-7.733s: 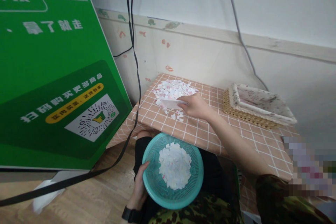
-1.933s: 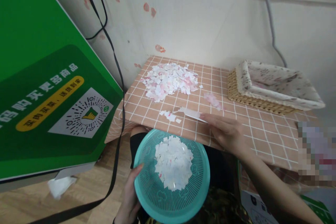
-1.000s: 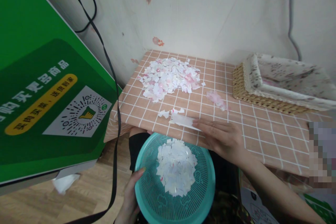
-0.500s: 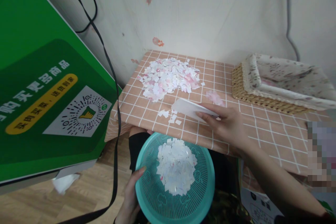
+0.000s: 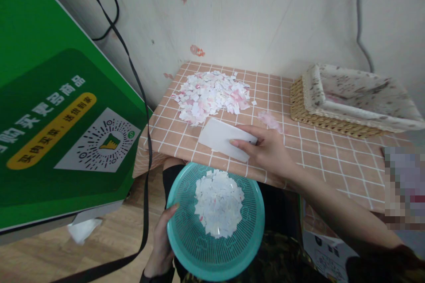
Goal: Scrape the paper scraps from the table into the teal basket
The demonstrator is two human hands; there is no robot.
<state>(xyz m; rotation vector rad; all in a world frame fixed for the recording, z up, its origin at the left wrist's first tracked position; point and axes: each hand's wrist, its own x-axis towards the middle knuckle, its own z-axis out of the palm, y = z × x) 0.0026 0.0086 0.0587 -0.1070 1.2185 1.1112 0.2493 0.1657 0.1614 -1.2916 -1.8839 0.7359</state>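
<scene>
My left hand (image 5: pixel 163 235) grips the left rim of a round teal plastic basket (image 5: pixel 255 239), its thumb over the edge. Inside the basket lies a heap of small white paper scraps (image 5: pixel 219 203). My right hand (image 5: pixel 265 148) pinches a flat white card (image 5: pixel 221 137) and holds it low over the table, near its front edge. The loose scraps there are mostly hidden beneath the card. Beyond it a larger pile of white and pinkish paper scraps (image 5: pixel 212 95) is spread on the checked tablecloth (image 5: pixel 159 130).
Right of the pile lies a small pink clump (image 5: pixel 269 120). A lined wicker basket (image 5: pixel 345 128) stands at the back right against the wall. On the left are a large green panel (image 5: pixel 40 110) and a hanging black strap (image 5: pixel 148 150). A white box (image 5: pixel 327 256) is below the table.
The card in my right hand has moved left and toward me, turning flatter, over the loose scraps. My left hand still holds the teal basket.
</scene>
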